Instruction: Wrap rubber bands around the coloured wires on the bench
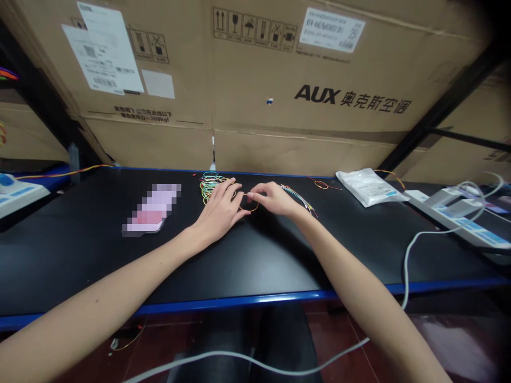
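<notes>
A thin orange wire point(252, 204) curves in a loop between my two hands. My right hand point(273, 200) holds its upper end between thumb and fingertips, just above the black tabletop. My left hand point(219, 211) rests beside a tangled heap of thin multicoloured wires point(210, 187), its fingertips close to the orange loop. Whether those fingers grip the wire is hidden. A loose bundle of thin coloured wires point(300, 198) fans out just past my right hand.
The black table point(263, 255) has a blue front edge. On it lie a pixelated pink item point(151, 210), a small orange wire coil point(321, 184), a white plastic packet point(369, 186) and a white power strip point(451, 218) with a grey cable. Large cardboard boxes point(255, 80) stand behind.
</notes>
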The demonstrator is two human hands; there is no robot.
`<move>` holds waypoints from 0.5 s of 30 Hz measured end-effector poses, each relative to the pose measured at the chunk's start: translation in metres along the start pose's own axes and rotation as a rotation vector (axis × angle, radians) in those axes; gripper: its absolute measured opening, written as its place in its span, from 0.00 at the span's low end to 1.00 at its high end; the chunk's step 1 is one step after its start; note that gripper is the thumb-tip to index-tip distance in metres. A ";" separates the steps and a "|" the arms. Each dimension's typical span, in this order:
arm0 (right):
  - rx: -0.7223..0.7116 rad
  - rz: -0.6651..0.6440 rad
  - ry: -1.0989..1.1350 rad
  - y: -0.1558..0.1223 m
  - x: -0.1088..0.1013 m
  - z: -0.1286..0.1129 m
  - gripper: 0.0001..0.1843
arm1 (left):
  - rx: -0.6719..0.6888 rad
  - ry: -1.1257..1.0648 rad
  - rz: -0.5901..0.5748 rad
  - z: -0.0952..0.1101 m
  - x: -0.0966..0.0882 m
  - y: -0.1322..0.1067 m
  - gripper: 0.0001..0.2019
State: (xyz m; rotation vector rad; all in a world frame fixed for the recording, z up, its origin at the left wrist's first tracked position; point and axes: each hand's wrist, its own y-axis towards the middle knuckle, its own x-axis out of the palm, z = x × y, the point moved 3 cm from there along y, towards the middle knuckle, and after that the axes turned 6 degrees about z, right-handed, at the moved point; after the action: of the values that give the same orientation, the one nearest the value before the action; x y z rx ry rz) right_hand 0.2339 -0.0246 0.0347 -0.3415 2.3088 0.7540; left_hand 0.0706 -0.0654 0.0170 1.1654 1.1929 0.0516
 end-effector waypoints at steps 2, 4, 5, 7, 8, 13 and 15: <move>-0.032 0.054 -0.105 0.000 0.001 0.002 0.13 | -0.006 0.001 -0.003 -0.001 0.000 0.000 0.16; -0.112 0.171 -0.265 -0.001 0.002 0.001 0.09 | -0.024 -0.008 0.003 -0.002 0.001 0.000 0.16; -0.152 0.218 -0.327 -0.001 0.003 0.000 0.07 | -0.033 -0.008 0.007 -0.003 0.001 0.000 0.16; -0.206 0.266 -0.383 -0.002 0.004 -0.001 0.05 | -0.042 -0.004 0.014 -0.003 0.001 0.000 0.16; -0.223 0.270 -0.387 -0.002 0.005 -0.001 0.05 | -0.043 -0.002 0.016 -0.004 0.001 0.000 0.16; -0.285 0.185 -0.401 -0.004 0.010 -0.003 0.11 | -0.016 0.008 -0.009 -0.001 0.002 -0.001 0.15; -0.292 0.132 -0.387 -0.004 0.011 -0.003 0.12 | 0.003 0.018 -0.018 0.000 0.003 -0.002 0.14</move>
State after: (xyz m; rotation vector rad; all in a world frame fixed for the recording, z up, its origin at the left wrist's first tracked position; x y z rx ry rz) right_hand 0.2259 -0.0301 0.0274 -0.1532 1.8728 1.1213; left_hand 0.0712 -0.0650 0.0141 1.1591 1.2196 0.0463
